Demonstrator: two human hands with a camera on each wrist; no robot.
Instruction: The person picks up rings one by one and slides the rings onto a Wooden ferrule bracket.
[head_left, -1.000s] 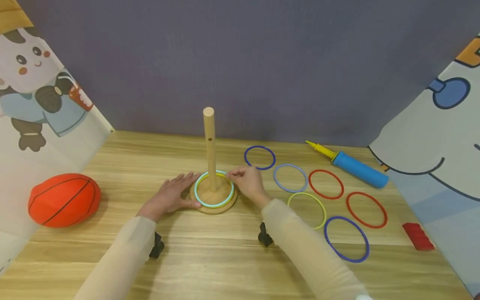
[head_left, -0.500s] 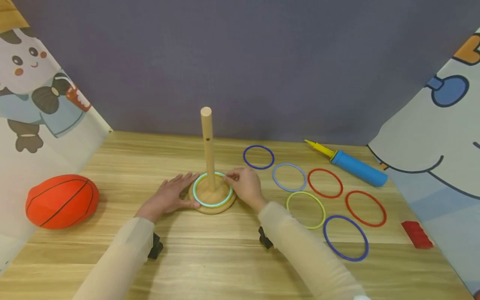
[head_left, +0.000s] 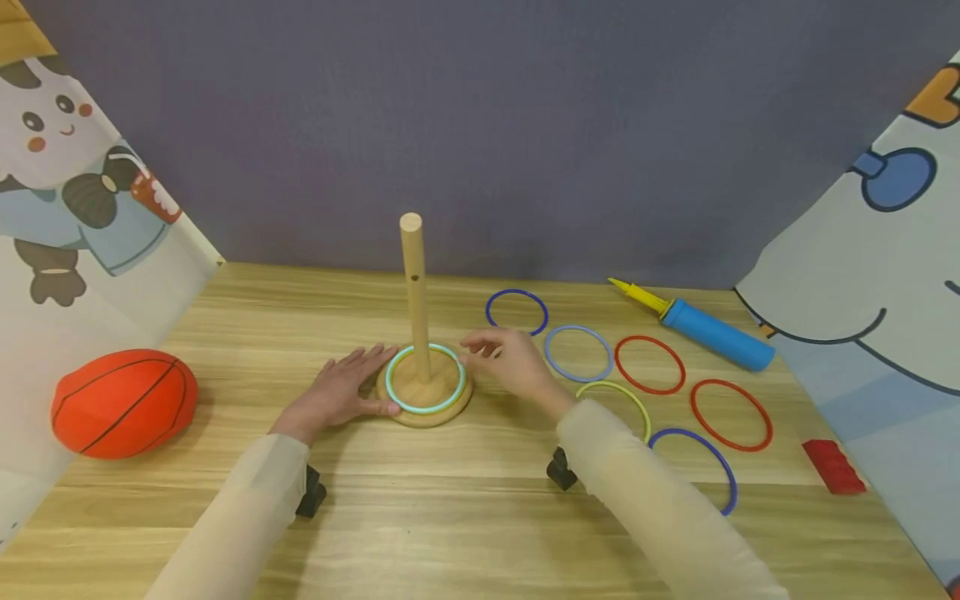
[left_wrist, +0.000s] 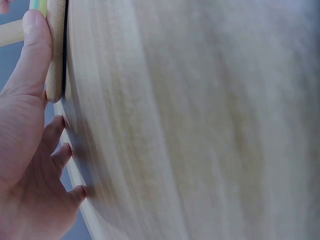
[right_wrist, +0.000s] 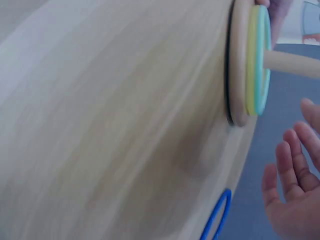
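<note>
Wooden peg carries teal ring, seemingly over yellow ring.

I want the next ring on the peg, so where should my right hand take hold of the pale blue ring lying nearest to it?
Pinch the pale blue ring at its near-left rim, coming from above with the right hand. It lies flat on the table, thin and free of its neighbours, so thumb and forefinger can likely close across the band.

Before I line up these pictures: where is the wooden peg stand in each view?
Head: the wooden peg stand stands centre table, between both hands.
Left wrist: only its base edge shows, top left, under the thumb.
Right wrist: top right, turned sideways.
Shared landmark: the light-blue ring on its base.
</note>
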